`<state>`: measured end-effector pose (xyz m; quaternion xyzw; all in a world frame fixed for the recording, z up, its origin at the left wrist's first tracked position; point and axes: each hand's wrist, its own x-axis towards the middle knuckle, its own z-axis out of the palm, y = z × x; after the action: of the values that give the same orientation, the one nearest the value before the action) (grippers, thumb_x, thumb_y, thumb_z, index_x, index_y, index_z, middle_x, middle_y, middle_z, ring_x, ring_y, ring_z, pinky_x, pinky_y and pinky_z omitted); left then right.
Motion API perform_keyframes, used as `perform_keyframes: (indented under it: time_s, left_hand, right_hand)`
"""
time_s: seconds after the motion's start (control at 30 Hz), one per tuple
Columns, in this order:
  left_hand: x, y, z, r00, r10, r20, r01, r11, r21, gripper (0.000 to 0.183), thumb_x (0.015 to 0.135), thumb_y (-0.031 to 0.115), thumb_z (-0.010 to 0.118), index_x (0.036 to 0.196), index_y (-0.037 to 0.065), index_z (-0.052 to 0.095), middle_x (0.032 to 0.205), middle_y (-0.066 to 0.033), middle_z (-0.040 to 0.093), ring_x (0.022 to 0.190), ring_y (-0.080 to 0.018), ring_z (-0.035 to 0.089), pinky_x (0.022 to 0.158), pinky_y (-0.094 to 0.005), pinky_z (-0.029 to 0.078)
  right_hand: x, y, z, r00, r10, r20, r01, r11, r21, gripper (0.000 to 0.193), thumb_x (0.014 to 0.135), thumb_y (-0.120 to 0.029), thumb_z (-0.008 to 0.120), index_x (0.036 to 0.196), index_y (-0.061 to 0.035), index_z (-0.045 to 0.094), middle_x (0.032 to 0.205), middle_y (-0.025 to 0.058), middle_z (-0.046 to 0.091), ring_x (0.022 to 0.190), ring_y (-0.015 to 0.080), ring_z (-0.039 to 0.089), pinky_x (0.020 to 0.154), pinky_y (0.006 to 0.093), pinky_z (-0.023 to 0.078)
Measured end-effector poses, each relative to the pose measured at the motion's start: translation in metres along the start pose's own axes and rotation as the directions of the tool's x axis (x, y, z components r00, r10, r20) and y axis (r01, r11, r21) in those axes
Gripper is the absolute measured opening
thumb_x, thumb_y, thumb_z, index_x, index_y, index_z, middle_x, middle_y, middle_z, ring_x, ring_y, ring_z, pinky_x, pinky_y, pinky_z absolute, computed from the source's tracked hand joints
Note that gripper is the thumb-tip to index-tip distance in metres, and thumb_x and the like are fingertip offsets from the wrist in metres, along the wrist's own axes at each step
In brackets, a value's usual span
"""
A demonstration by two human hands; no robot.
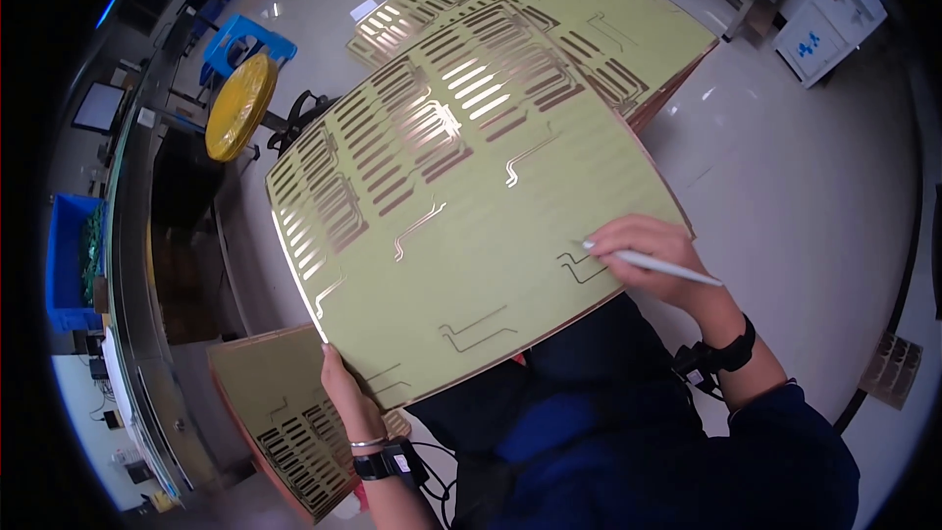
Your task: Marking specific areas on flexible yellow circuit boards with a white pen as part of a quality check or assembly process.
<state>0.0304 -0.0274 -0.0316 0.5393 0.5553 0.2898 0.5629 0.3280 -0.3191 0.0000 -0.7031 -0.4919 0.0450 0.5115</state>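
A large yellow-green circuit board panel [471,245] with copper strips and thin traces lies tilted in front of me, its near edge against my body. My left hand [345,395] is closed on its lower left corner, thumb on top and the other fingers hidden underneath. In my right hand [655,257] is a slim white pen-shaped tool [677,268], pinched between thumb and fingers. That hand rests over the panel's right side, beside a dark bent trace. The tool's tip points left and is too small to make out.
More panels are stacked [638,29] beyond mine, and another stack [280,412] stands at lower left. A yellow-covered round stool [241,106] and a blue plastic stool [245,39] stand at left. A blue bin [74,260] sits on the left bench; a white cabinet [829,20] stands far right.
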Motion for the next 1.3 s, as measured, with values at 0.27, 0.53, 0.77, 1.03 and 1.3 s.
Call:
perform_keyframes:
  time_s: [0.27,0.53,0.77,1.03,1.3]
  left_hand:
    - [0.006,0.005,-0.003,0.999,-0.035,-0.011,0.035,0.999,-0.028,0.041,0.099,0.031,0.041,0.106,-0.006,0.058,0.099,-0.0079,0.062,0.086,-0.0125,0.054,0.081,-0.0268,0.044]
    - [0.004,0.001,-0.001,0.999,-0.018,-0.032,0.017,0.999,-0.033,0.042,0.099,0.031,0.042,0.106,-0.007,0.058,0.098,-0.0076,0.062,0.086,-0.0121,0.054,0.081,-0.0260,0.043]
    - [0.007,0.000,-0.005,1.000,-0.020,-0.017,0.020,0.999,-0.029,0.040,0.099,0.031,0.043,0.103,-0.005,0.060,0.094,-0.0063,0.063,0.083,-0.0109,0.054,0.079,-0.0250,0.043]
    - [0.005,0.005,-0.003,0.996,-0.090,-0.026,0.089,0.995,-0.042,0.041,0.099,0.031,0.043,0.102,-0.005,0.061,0.093,-0.0063,0.063,0.082,-0.0113,0.054,0.077,-0.0256,0.044]
    - [0.007,0.000,-0.005,0.998,-0.070,-0.006,0.069,0.996,-0.064,0.042,0.098,0.032,0.043,0.102,-0.005,0.061,0.094,-0.0063,0.063,0.082,-0.0115,0.054,0.077,-0.0258,0.044]
  right_hand:
    - [-0.001,-0.014,0.031,0.987,-0.007,0.162,0.002,1.000,0.028,0.018,0.076,-0.002,0.066,0.094,-0.0046,0.063,0.091,0.0097,0.065,0.084,0.0231,0.064,0.073,0.0306,0.053]
    - [0.005,-0.020,0.072,0.978,-0.105,0.178,0.105,0.994,0.011,0.019,0.073,-0.003,0.069,0.088,-0.0072,0.059,0.089,0.0050,0.065,0.080,0.0229,0.063,0.069,0.0313,0.052]
    - [0.005,-0.021,0.076,0.974,-0.091,0.209,0.102,0.994,-0.043,0.019,0.072,-0.002,0.069,0.087,-0.0074,0.059,0.089,0.0051,0.066,0.082,0.0227,0.063,0.069,0.0312,0.052]
    - [0.004,-0.018,0.076,0.986,-0.088,0.143,0.095,0.995,-0.044,0.017,0.072,0.002,0.068,0.086,-0.0049,0.060,0.089,0.0073,0.066,0.081,0.0228,0.064,0.070,0.0298,0.052]
    - [0.003,-0.026,0.066,0.971,-0.095,0.221,0.101,0.995,-0.014,0.016,0.071,0.001,0.069,0.083,-0.0058,0.062,0.088,0.0050,0.067,0.079,0.0215,0.064,0.068,0.0295,0.051]
